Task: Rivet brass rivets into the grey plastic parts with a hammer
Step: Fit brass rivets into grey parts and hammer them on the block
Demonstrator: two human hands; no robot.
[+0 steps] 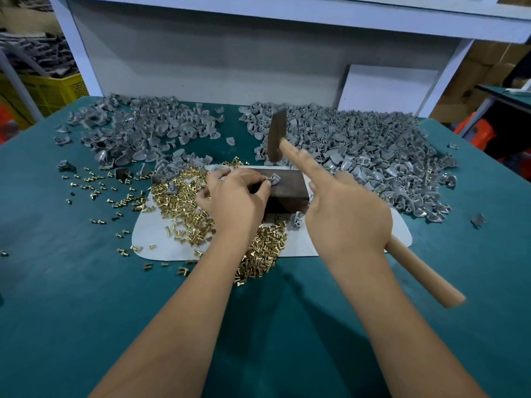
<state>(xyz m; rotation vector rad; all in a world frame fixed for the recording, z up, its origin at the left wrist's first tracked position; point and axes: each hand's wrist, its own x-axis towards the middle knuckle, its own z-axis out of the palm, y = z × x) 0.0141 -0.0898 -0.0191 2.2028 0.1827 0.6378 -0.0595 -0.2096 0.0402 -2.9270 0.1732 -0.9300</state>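
Observation:
My left hand (234, 196) pinches a grey plastic part (273, 178) with a rivet in it on top of a dark metal block (287, 188). My right hand (347, 216) grips the wooden handle of a hammer (416, 271), index finger stretched along the handle. The hammer's dark head (276, 136) is raised above the block and the part, blurred. Brass rivets (186, 202) lie heaped on a white sheet (155, 239) under and left of my left hand.
Two big heaps of grey plastic parts cover the far side of the green table, one at the left (143, 130), one at the right (373, 156). Loose rivets (94, 182) are scattered left of the sheet. A white shelf frame (258, 53) stands behind.

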